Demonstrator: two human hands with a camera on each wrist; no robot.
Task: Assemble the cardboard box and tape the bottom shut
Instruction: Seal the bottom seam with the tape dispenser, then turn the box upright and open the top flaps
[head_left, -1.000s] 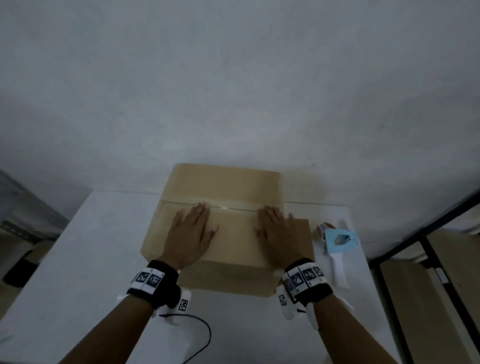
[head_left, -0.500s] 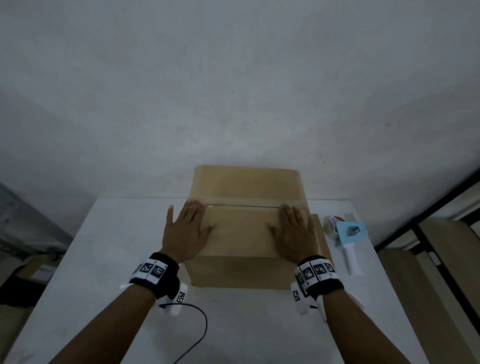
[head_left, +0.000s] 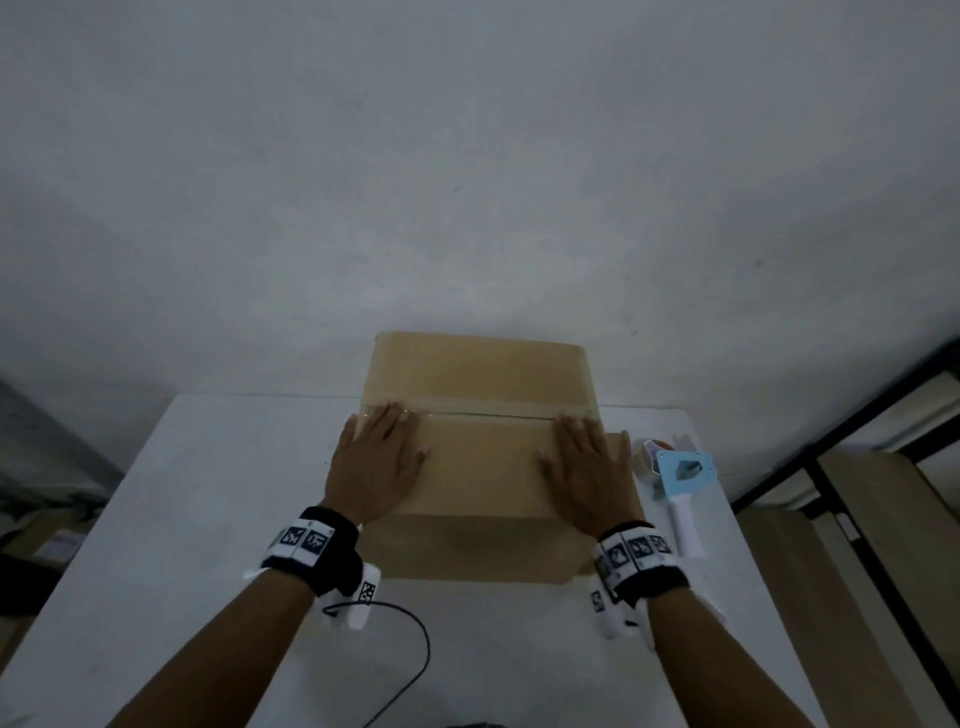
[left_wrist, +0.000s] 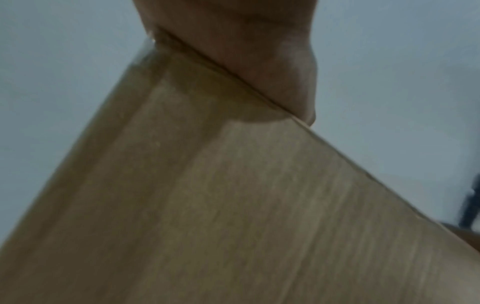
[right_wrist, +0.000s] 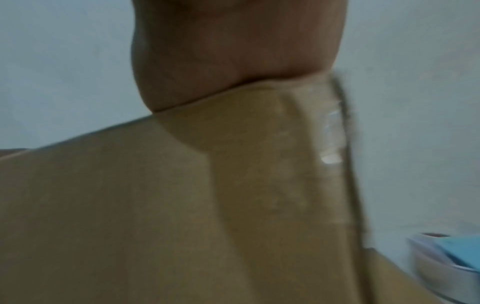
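Note:
A brown cardboard box (head_left: 480, 457) stands on the white table (head_left: 218, 519) with its closed flaps facing up. Clear tape runs along the centre seam (head_left: 488, 414). My left hand (head_left: 375, 460) lies flat on the near flap at the box's left edge, fingers straight and reaching the seam. At the right edge my right hand (head_left: 587, 467) presses flat the same way. The wrist views show each palm on the cardboard (left_wrist: 233, 205) (right_wrist: 182, 205), with shiny tape (right_wrist: 330, 139) folded over the right side.
A tape dispenser (head_left: 678, 483) with a light blue body and white handle lies on the table right of the box, also seen as the dispenser (right_wrist: 446, 259) in the right wrist view. A black cable (head_left: 410, 660) loops near the front edge. A dark frame (head_left: 852, 519) stands beyond the table's right side.
Both hands have slid outward along the near flap, from nearer the middle to the box's left and right edges. The view has shifted, so the box sits further right in frame.

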